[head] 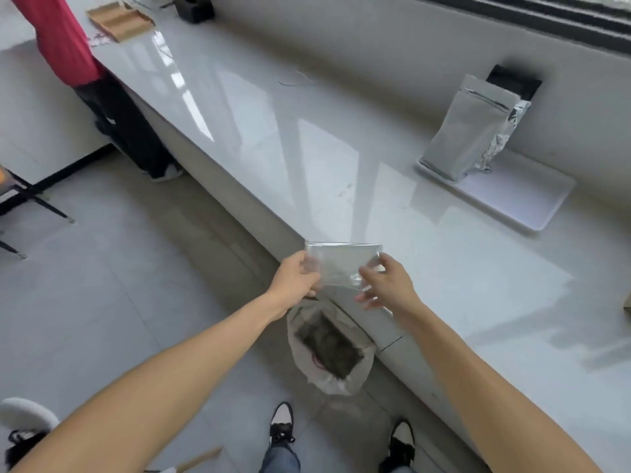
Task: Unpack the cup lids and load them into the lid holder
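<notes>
Counter [266,138]: long, glossy, pale grey; runs from upper left to lower right, with window light reflected along its top.
Floor [88,285]: light grey tiles, left of and below the counter.
Second person [68,46]: only a red top and dark trousers visible, standing at the counter's far left end.
White tray [532,206]: flat on the counter at right, near the wall.
Silver foil pouch [467,131]: upright on the tray's far end; a black box [515,81] stands just behind it.
Lined bin [329,349]: on the floor against the counter front, directly beneath the hands; dark contents inside.
Cardboard tray [119,20]: far end of the counter, top left.
Clear plastic bag [341,264]: the lid packaging; held in the air over the counter edge, above the bin, stretched flat. Contents not discernible.
Left hand [293,278]: fingers pinched on the bag's left edge.
Right hand [386,281]: thumb and forefinger gripping the bag's right edge; remaining fingers loosely spread.
</notes>
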